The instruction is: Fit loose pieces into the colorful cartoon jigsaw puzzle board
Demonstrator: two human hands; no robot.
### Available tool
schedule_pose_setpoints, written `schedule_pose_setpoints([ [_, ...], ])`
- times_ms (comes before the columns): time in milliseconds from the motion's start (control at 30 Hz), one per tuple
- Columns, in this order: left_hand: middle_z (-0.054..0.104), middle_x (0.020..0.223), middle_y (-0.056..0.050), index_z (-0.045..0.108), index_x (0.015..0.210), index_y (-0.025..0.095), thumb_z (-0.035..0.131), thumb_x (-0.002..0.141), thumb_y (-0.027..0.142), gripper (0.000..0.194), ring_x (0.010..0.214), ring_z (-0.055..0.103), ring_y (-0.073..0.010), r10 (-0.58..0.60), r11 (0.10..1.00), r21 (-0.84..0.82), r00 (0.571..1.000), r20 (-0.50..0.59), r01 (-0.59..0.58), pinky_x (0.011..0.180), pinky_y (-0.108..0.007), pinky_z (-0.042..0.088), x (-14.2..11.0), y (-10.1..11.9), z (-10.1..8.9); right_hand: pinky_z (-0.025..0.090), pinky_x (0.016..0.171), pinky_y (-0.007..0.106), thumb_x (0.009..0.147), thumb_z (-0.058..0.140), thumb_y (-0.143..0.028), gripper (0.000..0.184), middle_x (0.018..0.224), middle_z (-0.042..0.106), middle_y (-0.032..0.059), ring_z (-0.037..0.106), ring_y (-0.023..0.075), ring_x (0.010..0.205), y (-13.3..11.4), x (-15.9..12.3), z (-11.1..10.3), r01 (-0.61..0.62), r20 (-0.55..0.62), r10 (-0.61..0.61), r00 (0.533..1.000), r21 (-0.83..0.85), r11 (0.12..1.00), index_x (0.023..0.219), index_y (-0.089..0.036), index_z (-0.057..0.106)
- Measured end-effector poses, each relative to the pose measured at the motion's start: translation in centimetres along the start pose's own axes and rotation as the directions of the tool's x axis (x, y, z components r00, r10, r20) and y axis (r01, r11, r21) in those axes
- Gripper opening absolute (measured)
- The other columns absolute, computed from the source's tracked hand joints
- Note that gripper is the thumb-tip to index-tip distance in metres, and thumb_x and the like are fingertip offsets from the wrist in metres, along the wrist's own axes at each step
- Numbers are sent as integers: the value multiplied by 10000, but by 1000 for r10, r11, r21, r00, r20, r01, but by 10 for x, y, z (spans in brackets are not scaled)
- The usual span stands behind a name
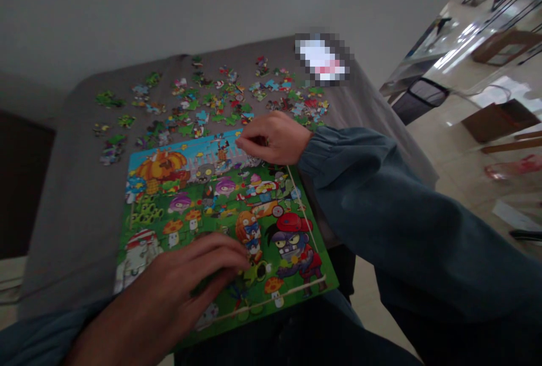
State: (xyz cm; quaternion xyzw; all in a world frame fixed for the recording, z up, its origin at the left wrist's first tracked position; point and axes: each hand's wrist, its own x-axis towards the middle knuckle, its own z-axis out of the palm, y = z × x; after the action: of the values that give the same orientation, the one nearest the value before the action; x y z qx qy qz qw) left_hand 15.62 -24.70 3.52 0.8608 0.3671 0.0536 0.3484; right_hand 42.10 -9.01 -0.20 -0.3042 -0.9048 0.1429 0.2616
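Note:
A colourful cartoon jigsaw puzzle board [235, 216] lies tilted at the near edge of the cloth-covered table, with figures on a green lawn. Over its lower part, my left hand [186, 275] is spread loosely, fingers a little bent and thumb apart, with nothing seen in it. At the board's far right edge is my right hand [273, 139], its thumb and index finger pinched together. Whatever is between those fingertips is too small to make out. Many loose puzzle pieces [215, 103] are scattered just beyond the board.
A grey cloth [76, 185] covers the table, which stands against a pale wall. At the far right corner lies a blurred-out bright-screened device [322, 58]. Cardboard boxes [499, 120] and a dark bin [419, 97] stand on the floor to the right.

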Motion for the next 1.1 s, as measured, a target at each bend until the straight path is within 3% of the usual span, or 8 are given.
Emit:
schedule_pose_setpoints([
  [100,746,1271,45,723,1236,365,574,1041,338,247,1116,726,-127,107,977,184,994,2,-105,981,-217,582,-13,-3,2,323,702,327,1056,412,-334,388,703,528,18,445,144,690,0,0,0,8,-8,-8,1000,-1,1000,753,-175,595],
  [233,704,1391,29,584,1465,395,606,1024,397,441,1274,664,-188,256,861,446,966,33,-244,1093,-331,552,-27,-11,10,327,698,322,1055,419,-327,381,693,526,10,434,139,676,0,0,0,16,-17,-17,1000,-3,1000,750,-175,588],
  [333,722,1348,-3,548,1503,404,618,1009,457,501,1248,673,-234,248,814,527,967,62,-243,1075,-390,560,-36,-19,16,333,704,322,1057,425,-316,373,696,526,8,438,139,678,-1,0,0,-1,1,1,1000,-14,1000,747,-178,579],
  [467,739,1267,-20,544,1503,414,540,1045,278,478,1208,675,-246,205,814,541,976,76,-213,1061,-430,554,-45,-29,19,333,707,323,1059,432,-310,366,705,533,14,438,144,685,-3,0,-2,-13,26,13,1000,-16,1000,756,-178,589],
  [633,725,1299,0,503,1534,401,461,988,51,650,1262,639,-217,230,831,502,970,79,-238,1104,-404,523,-42,-28,17,329,707,324,1061,426,-311,372,702,527,13,439,144,689,-2,0,-1,-1,22,2,1000,-19,1000,757,-177,594],
  [767,723,1304,14,490,1544,400,442,932,-12,739,1274,633,-227,223,837,498,973,66,-226,1109,-403,513,-37,-23,17,332,709,323,1054,434,-314,363,708,536,14,450,143,692,-2,0,-1,-11,25,12,1000,-16,1000,753,-179,585],
  [933,727,1275,-1,368,1617,386,428,832,-97,924,1211,652,-225,214,799,551,970,118,-243,1104,-409,507,-31,-17,18,334,707,320,1049,431,-309,360,705,540,15,450,140,687,-2,0,-1,-9,30,10,1000,-10,1000,752,-177,588],
  [1100,735,1256,4,310,1641,381,420,825,-96,952,1203,653,-225,231,790,557,966,116,-256,1122,-416,492,-29,-15,19,337,703,322,1054,420,-322,372,707,546,17,441,143,680,-1,0,-1,-2,22,2,1000,-15,1000,761,-177,598],
])
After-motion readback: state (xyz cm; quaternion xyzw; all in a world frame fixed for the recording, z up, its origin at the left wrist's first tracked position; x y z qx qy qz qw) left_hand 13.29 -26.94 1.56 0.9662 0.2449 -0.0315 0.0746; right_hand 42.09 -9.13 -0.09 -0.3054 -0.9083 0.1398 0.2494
